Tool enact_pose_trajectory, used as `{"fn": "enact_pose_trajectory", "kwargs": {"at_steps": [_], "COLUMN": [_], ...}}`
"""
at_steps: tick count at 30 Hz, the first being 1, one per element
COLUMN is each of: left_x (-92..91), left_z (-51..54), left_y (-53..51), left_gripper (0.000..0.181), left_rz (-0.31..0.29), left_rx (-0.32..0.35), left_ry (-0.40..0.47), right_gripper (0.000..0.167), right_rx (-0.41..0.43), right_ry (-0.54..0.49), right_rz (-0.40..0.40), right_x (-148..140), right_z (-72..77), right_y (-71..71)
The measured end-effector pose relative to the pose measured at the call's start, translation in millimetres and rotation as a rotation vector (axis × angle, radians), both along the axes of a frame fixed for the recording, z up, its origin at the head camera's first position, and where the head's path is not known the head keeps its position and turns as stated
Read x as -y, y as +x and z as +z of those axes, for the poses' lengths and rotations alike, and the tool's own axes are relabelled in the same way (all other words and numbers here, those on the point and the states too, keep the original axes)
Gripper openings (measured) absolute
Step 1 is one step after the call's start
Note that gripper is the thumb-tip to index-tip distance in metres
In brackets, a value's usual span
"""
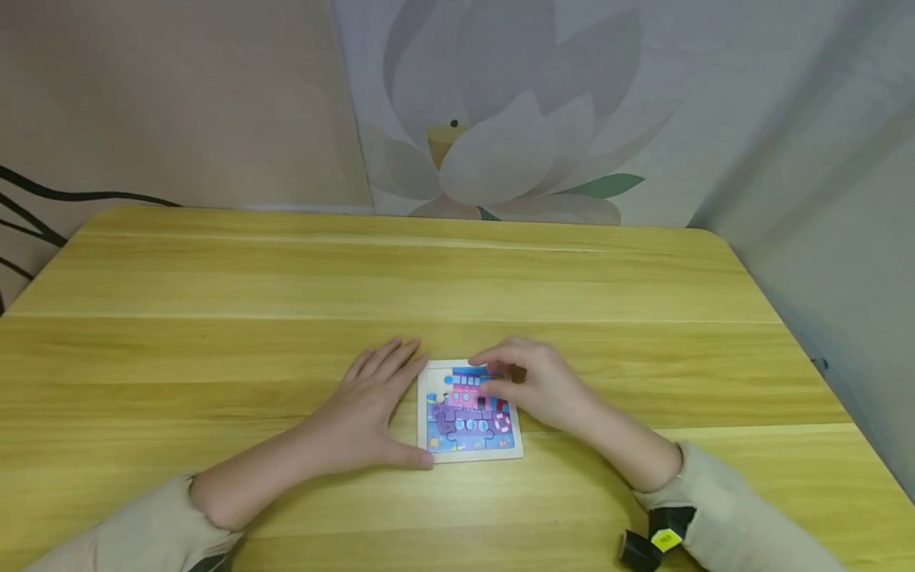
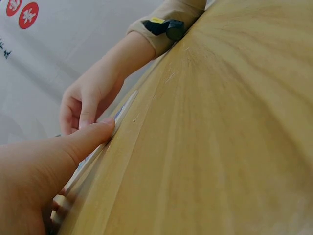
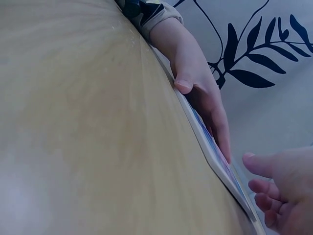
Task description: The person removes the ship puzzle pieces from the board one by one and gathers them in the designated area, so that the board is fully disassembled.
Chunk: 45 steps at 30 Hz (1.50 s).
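A small square puzzle [image 1: 468, 435] lies flat on the desk [image 1: 357, 270], near its front edge, between the two hands. Its frame [image 1: 477, 457] is a thin pale border with straight sides, raised slightly round interlocking pieces with rounded knobs and sockets. The print is smooth and bright: purple, pink and blue, with a red-and-white ring at the right. The upper left corner shows a plain pale patch.

The left hand [image 1: 372, 405] grasps nothing; its fingers are straight and fanned out, thumb at the frame's near left corner, index fingertip by the far left one. The right hand [image 1: 539, 381] hangs over the puzzle's right side with bent fingers, thumb and index reaching across the print; whether a piece is pinched between them I cannot tell.

Both sleeves [image 1: 750, 508] are beige cloth, softly creased. A black band [image 1: 672, 520] with a yellow label circles the right cuff. The desk has long streaky wood grain in yellow and tan, and rounded far corners. Behind it, a pale backdrop carries a large flower [image 1: 511, 147] with broad, overlapping petals.
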State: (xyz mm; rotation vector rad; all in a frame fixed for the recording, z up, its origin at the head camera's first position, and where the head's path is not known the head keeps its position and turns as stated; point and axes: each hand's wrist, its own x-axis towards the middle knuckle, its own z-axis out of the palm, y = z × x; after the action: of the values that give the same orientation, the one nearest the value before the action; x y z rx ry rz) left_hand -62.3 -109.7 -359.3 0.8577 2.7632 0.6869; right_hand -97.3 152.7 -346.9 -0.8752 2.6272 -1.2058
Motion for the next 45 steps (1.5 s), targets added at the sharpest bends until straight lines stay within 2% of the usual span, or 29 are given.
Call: {"fn": "enact_pose_trajectory", "kwargs": {"at_steps": [6, 13, 28, 37, 45], "left_x": [0.2, 0.5, 0.7, 1.5, 0.8], "left_z": [-1.6, -1.0, -2.5, -2.1, -1.5], "left_y": [0.4, 0.3, -0.2, 0.4, 0.3], "left_gripper": [0.121, 0.121, 0.122, 0.121, 0.121], "left_rz": [-0.002, -0.004, -0.011, -0.003, -0.001], "left_rx": [-0.003, 0.002, -0.028, -0.013, -0.003], "left_ry": [0.001, 0.005, 0.023, 0.027, 0.019], "right_gripper": [0.029, 0.029, 0.027, 0.024, 0.024], "right_rx": [0.025, 0.005, 0.019, 0.056, 0.092], "right_ry": [0.024, 0.082, 0.185, 0.228, 0.209], "right_rz": [0.036, 0.072, 0.078, 0.02, -0.039], "right_x": [9.1, 16.4, 23.9, 31.4, 34.4], "right_z": [0.6, -0.1, 4.1, 9.5, 10.8], "right_y": [0.6, -2.7, -7.7, -3.7, 0.6]}}
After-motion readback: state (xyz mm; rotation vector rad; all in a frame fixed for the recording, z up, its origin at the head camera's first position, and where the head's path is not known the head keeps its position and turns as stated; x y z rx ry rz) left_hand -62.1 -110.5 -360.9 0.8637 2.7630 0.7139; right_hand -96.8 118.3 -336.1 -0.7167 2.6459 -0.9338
